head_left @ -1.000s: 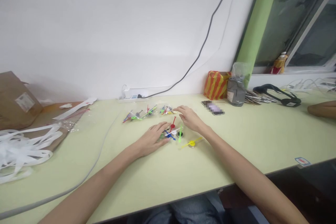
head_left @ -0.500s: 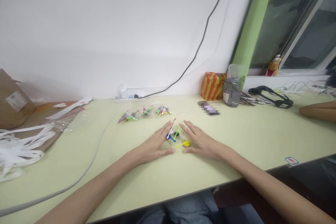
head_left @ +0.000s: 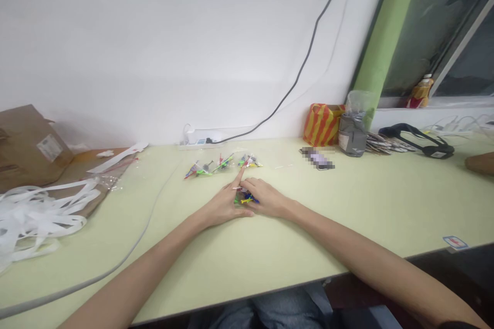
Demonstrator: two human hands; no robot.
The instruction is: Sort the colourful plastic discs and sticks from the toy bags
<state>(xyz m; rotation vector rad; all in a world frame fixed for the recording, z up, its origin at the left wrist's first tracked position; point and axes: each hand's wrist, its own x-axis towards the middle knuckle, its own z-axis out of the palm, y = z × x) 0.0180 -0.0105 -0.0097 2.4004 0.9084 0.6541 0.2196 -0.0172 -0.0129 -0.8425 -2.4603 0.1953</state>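
Several small coloured plastic pieces [head_left: 249,198], with yellow, blue, green and white parts, are bunched on the table between my hands. They look like little spinning toys with thin stems, but fingers partly cover them. My left hand [head_left: 222,206] rests on its edge on the left side of the bunch, index finger pointing forward and thumb stretched along the near side. From the right, my right hand [head_left: 270,198] is cupped against the pieces, its bent fingers reaching the left hand's fingers. Behind them lie clear bags of similar pieces [head_left: 208,167].
A phone [head_left: 317,158], a striped bag [head_left: 323,124] and a grey container [head_left: 352,136] stand or lie at the back right. White straps [head_left: 42,211] and a brown paper bag [head_left: 29,144] are at left. A grey cable [head_left: 133,247] crosses the table. Another person's arm [head_left: 480,163] shows far right.
My hands have come together, the right moving left, and the spread pieces are now gathered in a tight bunch between them. The view has shifted slightly left.
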